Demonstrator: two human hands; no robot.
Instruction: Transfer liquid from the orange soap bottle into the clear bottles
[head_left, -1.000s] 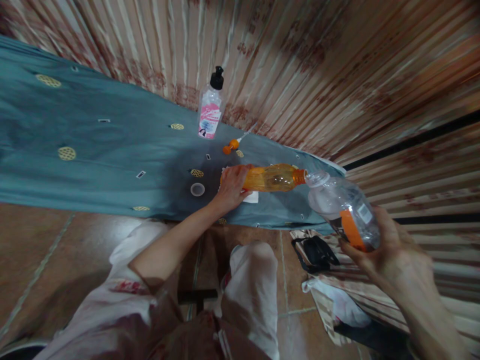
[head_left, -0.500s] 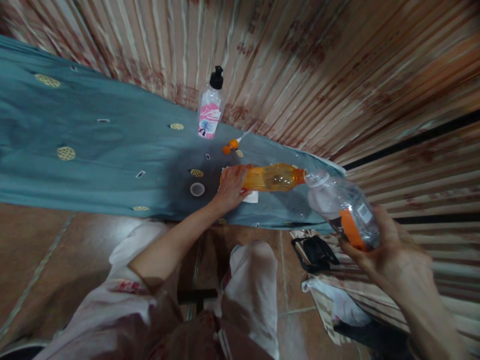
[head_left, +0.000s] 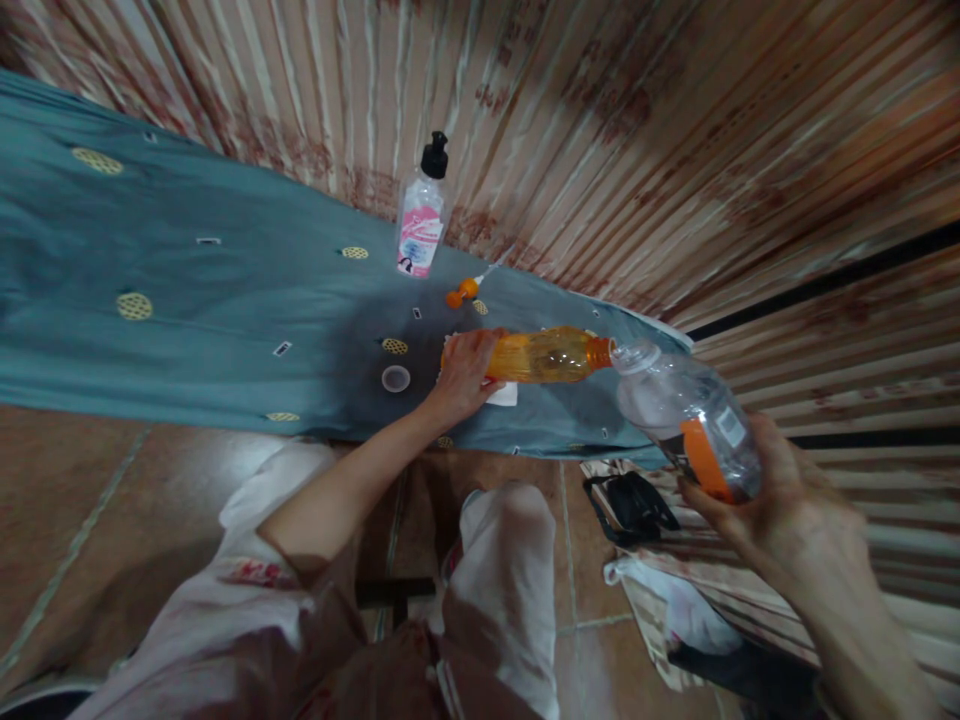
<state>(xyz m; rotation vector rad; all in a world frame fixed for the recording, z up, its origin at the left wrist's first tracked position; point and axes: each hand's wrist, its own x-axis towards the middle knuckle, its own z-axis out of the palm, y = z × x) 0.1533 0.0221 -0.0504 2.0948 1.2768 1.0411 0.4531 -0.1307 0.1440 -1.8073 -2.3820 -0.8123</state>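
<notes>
My left hand [head_left: 463, 372] grips the base of an orange translucent bottle [head_left: 551, 355] that lies tilted over the teal cloth-covered table [head_left: 187, 300]. Its open neck points right and meets the mouth of a clear plastic bottle [head_left: 686, 415] with an orange label. My right hand [head_left: 780, 510] holds that clear bottle tipped, mouth toward the orange one. A white paper [head_left: 501, 394] lies under my left hand. A white cap [head_left: 395, 378] rests on the cloth just left of my left hand.
A pump bottle with a pink label [head_left: 421, 215] stands at the table's back edge by the striped curtain. A small orange nozzle [head_left: 461, 292] lies near it. On the tiled floor at right lie a black pouch [head_left: 630, 505] and a white bag [head_left: 675, 605].
</notes>
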